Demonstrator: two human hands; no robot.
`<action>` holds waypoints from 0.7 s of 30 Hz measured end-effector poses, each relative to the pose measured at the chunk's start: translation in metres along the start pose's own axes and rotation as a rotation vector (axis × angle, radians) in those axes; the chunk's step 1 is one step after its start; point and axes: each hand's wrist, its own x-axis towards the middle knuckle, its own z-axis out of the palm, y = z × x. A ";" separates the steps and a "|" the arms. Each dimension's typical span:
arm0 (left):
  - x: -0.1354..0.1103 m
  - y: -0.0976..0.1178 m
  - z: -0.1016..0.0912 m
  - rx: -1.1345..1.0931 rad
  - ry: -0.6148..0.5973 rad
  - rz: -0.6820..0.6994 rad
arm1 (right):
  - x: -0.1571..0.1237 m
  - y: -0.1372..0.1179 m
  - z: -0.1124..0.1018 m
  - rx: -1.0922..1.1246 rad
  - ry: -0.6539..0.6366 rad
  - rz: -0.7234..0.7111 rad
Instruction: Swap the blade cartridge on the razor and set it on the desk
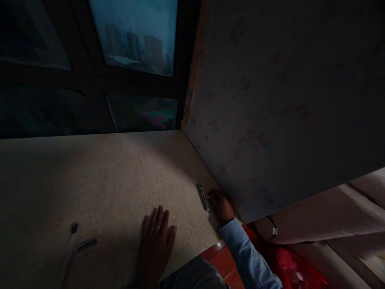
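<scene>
Head view: left hand (158, 237) lies flat on the ledge (120, 180), fingers extended, grip released. Right hand (221, 205) is curled near the wall (255, 120); cannot tell whether its fingertips pinch anything. Slim metallic tool (202, 198) lies on the ledge, just beside the right fingertips.

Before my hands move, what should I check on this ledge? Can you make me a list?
1. Left hand away from the slim metal tool: ok, it lies palm down on the ledge, apart from the tool.
2. Tool lying on the ledge: ok, just beside the right hand.
3. Right hand empty: cannot tell, its grasp is too dark and small.
4. Small dark object away from both hands: ok, it lies off to the left, near a pale stick-like thing.
5. Bright light: not ok, the ledge is dim and shadowy.
</scene>
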 end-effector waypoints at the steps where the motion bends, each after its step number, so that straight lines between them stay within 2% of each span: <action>1: 0.000 0.000 0.000 -0.003 -0.001 0.000 | 0.001 0.000 -0.001 0.009 -0.008 -0.002; 8: 0.000 0.002 -0.001 -0.019 -0.019 -0.026 | 0.010 0.009 -0.008 0.104 -0.102 -0.036; 15: 0.002 0.009 -0.010 0.022 -0.080 -0.058 | 0.027 0.015 -0.017 0.175 -0.223 -0.047; 21: 0.003 0.016 -0.017 -0.085 -0.072 -0.136 | 0.031 0.017 -0.023 0.189 -0.256 -0.083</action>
